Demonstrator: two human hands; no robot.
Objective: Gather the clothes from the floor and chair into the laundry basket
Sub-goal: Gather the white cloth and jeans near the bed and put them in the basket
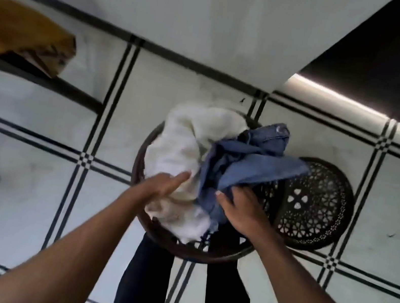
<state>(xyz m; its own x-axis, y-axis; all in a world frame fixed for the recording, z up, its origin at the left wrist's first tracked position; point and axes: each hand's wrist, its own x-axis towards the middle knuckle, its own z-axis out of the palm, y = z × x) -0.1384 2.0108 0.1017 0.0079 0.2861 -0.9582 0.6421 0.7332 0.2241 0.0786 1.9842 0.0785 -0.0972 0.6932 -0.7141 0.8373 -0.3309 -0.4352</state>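
Laundry basket (pixel 152 231) w/ clothes piled in it, both hands on top.

The dark round basket sits on the white tile floor (pixel 31 164), right in front of the person's legs (pixel 142 288). A white cloth (pixel 180 148) fills the basket from 9 to 12 o'clock and hangs over the rim at 6. Blue jeans (pixel 250 165) lie from 12 to 3. The left hand (pixel 163 185) lies flat and loose on the white cloth, at abt 7 o'clock. The right hand (pixel 244 210) presses on the jeans at abt 4 o'clock; can't tell if its fingers pinch the cloth. A dark round lid (pixel 317 206) lies just beside the basket at 3 o'clock. A brown chair (pixel 26 40) stands far off at 10 o'clock.
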